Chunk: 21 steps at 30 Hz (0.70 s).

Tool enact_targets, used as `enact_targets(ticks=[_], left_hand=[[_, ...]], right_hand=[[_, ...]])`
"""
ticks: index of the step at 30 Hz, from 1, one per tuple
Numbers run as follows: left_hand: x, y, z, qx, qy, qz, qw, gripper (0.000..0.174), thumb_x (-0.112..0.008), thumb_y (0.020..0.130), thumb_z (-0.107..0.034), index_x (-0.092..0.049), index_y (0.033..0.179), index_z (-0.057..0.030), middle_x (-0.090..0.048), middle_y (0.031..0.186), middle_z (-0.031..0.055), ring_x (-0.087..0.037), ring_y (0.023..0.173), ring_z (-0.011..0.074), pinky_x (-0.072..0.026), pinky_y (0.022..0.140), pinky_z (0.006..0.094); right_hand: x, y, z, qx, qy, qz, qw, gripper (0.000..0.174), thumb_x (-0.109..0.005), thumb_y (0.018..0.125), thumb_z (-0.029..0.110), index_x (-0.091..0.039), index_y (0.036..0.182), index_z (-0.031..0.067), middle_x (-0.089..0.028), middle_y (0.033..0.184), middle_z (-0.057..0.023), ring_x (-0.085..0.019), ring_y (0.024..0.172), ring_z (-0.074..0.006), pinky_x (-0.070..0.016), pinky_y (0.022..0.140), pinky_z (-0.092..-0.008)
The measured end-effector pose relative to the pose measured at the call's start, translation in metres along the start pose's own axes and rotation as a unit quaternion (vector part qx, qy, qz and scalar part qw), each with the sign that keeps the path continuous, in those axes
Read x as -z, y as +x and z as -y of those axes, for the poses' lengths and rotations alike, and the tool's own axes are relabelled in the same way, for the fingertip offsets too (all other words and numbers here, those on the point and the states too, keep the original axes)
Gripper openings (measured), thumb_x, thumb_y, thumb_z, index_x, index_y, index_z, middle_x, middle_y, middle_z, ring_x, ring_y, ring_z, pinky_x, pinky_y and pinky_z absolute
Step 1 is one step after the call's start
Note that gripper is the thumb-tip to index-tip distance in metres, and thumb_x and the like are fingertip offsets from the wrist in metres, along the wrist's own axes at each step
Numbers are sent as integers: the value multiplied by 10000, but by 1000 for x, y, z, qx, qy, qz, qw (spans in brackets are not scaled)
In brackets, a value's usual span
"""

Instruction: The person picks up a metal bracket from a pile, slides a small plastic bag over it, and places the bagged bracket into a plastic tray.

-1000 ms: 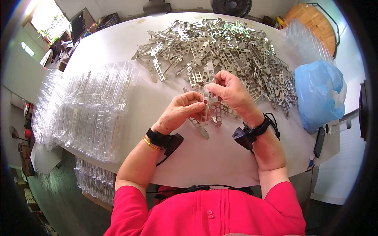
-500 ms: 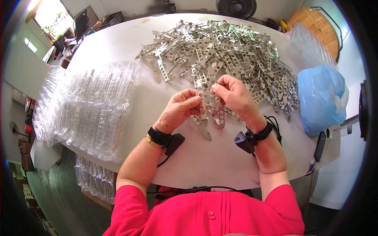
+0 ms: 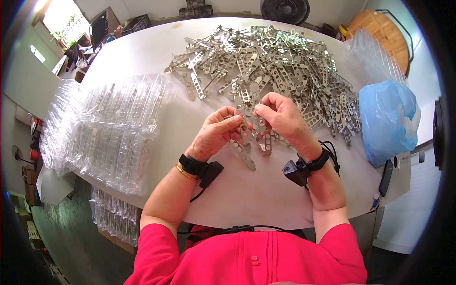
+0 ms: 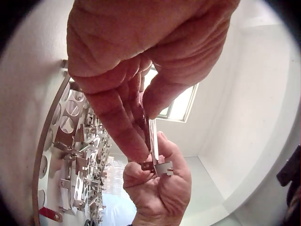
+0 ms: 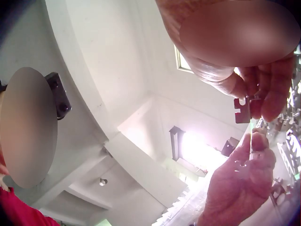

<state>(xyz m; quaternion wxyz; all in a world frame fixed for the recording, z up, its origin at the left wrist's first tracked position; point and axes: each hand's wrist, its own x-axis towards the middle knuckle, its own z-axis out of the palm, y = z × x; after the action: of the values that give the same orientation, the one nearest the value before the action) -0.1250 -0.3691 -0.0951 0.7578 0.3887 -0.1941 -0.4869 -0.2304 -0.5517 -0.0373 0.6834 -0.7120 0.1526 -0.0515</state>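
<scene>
My left hand (image 3: 213, 130) pinches a perforated metal strip (image 3: 244, 129) between thumb and fingers, over the table in front of the pile. Seen edge-on in the left wrist view, the strip (image 4: 154, 136) runs from the left thumb toward the right fingers and has a bent, notched tab (image 4: 164, 168) at that end. Close beside it, my right hand (image 3: 285, 116) has thumb and forefinger pinched at the tab end (image 5: 241, 111). Below the hands, more strips lie on the table, one (image 3: 244, 156) pointing toward the body.
A large pile of metal strips (image 3: 275, 61) covers the table's far middle. Clear plastic trays (image 3: 107, 137) lie at the left, with more trays (image 3: 375, 54) at the back right. A blue plastic bag (image 3: 387, 116) sits on the right, near a dark phone-like object (image 3: 385, 178).
The strip in the left hand stood upright with its face showing; now it is tilted and less of its face shows. The right thumb has shifted slightly away from its upper part.
</scene>
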Motion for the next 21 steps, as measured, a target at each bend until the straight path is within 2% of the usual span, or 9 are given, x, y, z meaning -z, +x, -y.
enact_targets(ticks=[6, 12, 21], left_hand=[[0, -1, -2, -19, -28, 27, 999, 70, -570, 991, -147, -521, 999, -98, -698, 1054, 186, -689, 757, 169, -563, 577, 274], [8, 0, 1, -19, -37, 33, 999, 87, -529, 1019, -181, -547, 1020, -96, -692, 1079, 200, -701, 753, 174, -563, 534, 256], [4, -1, -4, 1, -61, 24, 998, 86, -545, 1011, -180, -541, 1001, -95, -700, 1052, 188, -688, 742, 156, -570, 561, 254]], right_hand=[[1, 1, -2, 5, -24, 3, 1000, 162, -619, 935, 171, -567, 914, 18, -577, 716, -5, -564, 586, -61, -517, 497, -246], [-1, 0, -3, 3, -9, -3, 1000, 161, -623, 933, 169, -577, 916, 16, -583, 719, -6, -563, 582, -60, -494, 494, -238], [0, 2, -6, 19, -24, 7, 1000, 156, -620, 935, 159, -576, 912, 11, -592, 730, -11, -570, 585, -65, -490, 505, -243]])
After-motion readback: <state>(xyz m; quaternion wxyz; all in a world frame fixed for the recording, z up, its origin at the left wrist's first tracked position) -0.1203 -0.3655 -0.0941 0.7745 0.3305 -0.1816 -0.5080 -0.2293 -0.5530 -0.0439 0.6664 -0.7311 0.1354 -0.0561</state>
